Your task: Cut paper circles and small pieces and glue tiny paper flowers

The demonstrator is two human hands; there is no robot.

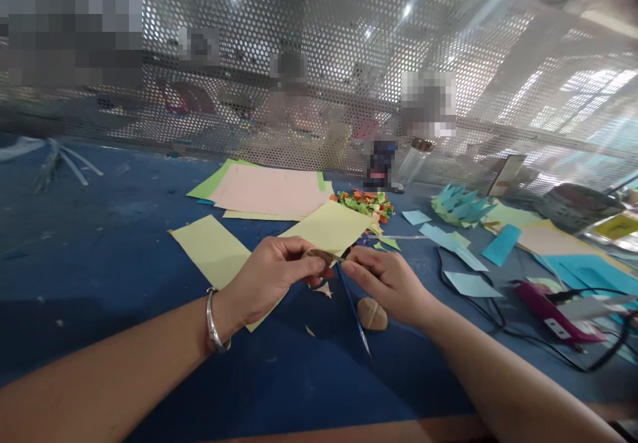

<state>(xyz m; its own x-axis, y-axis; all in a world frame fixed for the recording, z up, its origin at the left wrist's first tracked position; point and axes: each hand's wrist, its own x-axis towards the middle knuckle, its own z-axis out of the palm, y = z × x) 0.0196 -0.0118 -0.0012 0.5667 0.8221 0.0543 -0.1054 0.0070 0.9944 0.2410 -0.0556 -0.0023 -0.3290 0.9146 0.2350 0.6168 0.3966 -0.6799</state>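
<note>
My left hand [279, 270], with a silver bangle at the wrist, pinches a small brown rounded piece [319, 254] between thumb and fingers. My right hand [386, 280] is closed close beside it. A thin greyish tip [339, 258] runs from its fingers to the brown piece; what it belongs to is hidden. Below the hands lies a slim blue pen-like tool [355, 313], pointing toward me. A brown roundish piece with a pale band [372, 314] rests next to it, by my right hand. Small paper scraps [325, 289] lie under my hands.
Yellow paper sheets [212, 247] and a pale pink sheet [272, 189] lie around and behind my hands. Beyond is a heap of colourful paper bits [366, 205]. A blue-green folded paper form [461, 205], a magenta power strip [553, 313] and black cable [535, 342] are rightward. Perforated metal [309, 117] stands behind.
</note>
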